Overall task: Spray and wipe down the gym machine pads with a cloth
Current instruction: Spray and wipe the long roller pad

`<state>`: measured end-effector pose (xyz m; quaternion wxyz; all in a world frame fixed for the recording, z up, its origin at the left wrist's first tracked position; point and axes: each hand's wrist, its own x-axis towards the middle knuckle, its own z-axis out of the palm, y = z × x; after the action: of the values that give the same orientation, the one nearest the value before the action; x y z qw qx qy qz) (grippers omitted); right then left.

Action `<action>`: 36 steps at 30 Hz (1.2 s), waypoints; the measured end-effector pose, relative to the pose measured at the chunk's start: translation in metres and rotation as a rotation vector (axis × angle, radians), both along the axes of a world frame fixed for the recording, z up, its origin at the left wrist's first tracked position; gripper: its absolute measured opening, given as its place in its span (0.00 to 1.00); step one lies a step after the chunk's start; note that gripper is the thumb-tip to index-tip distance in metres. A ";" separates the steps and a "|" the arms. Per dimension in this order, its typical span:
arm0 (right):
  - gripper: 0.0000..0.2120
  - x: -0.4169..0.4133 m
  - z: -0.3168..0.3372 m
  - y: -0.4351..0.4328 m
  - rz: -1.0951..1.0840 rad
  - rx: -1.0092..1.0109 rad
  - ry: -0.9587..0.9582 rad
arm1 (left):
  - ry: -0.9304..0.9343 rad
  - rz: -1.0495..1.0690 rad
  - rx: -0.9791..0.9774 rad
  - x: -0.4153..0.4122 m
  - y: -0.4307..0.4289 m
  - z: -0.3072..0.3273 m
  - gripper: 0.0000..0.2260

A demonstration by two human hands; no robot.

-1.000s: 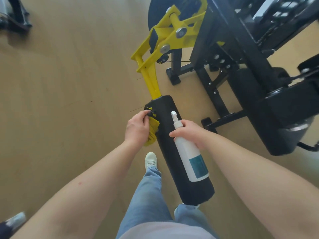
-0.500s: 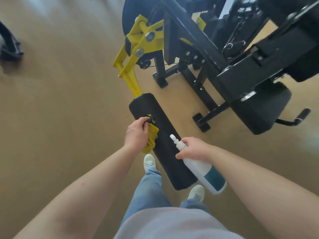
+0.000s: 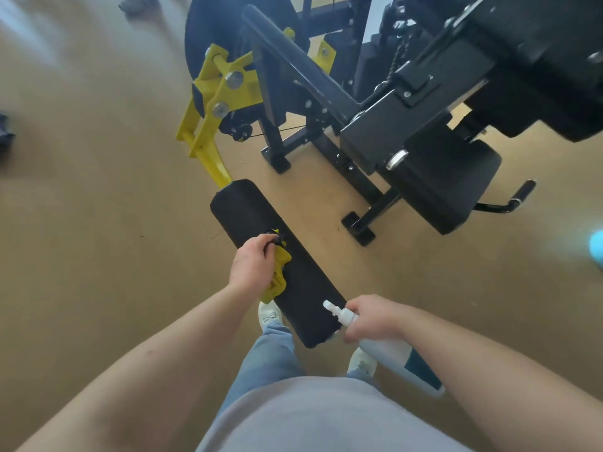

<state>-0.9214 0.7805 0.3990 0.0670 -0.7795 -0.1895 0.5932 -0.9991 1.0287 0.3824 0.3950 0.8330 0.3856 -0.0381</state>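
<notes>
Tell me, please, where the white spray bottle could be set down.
Tan floor left of the black cylindrical roller pad is bare, as is the strip between pad and black machine frame. Around the frame's feet it is crowded.

I see only a fringe of the yellow cloth (image 3: 279, 283) on the roller pad (image 3: 248, 207); the left hand (image 3: 251, 267) covers the rest. At the pad's near end, the right hand's (image 3: 375, 316) grip hides the spray bottle's (image 3: 385, 350) neck. Far right of the pad, a blue blur (image 3: 597, 244) is cut by the edge; I can't identify it.
</notes>
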 end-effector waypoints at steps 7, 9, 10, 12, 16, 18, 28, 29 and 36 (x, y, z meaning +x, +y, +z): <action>0.11 0.012 -0.003 -0.032 -0.144 -0.002 0.042 | 0.038 -0.062 0.026 0.007 -0.016 -0.005 0.14; 0.13 0.017 -0.008 -0.033 -0.205 0.002 0.078 | 0.044 -0.081 0.030 0.008 -0.014 -0.005 0.14; 0.15 0.020 -0.010 -0.032 -0.254 0.008 0.110 | 0.048 -0.086 0.032 0.008 -0.013 -0.006 0.15; 0.16 0.025 -0.012 -0.028 -0.370 0.030 0.179 | 0.056 -0.094 0.036 0.011 -0.007 -0.006 0.15; 0.17 0.040 -0.014 -0.006 -0.527 0.085 0.293 | 0.063 -0.092 0.033 0.018 0.007 -0.004 0.15; 0.19 0.048 -0.014 0.009 -0.593 0.100 0.398 | 0.067 -0.085 0.031 0.019 0.016 -0.004 0.15; 0.20 0.085 -0.028 0.106 -0.729 0.194 0.459 | 0.063 0.005 0.000 0.020 0.069 -0.010 0.14; 0.21 0.088 -0.029 0.115 -0.753 0.207 0.470 | 0.059 0.019 -0.006 0.021 0.074 -0.010 0.14; 0.21 0.109 -0.027 0.183 -0.761 0.238 0.557 | 0.030 0.093 -0.041 0.029 0.105 -0.019 0.13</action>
<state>-0.8123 0.9634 0.3718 0.4163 -0.5918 0.0677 0.6870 -0.9698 1.1340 0.3638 0.4075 0.8052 0.4290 -0.0397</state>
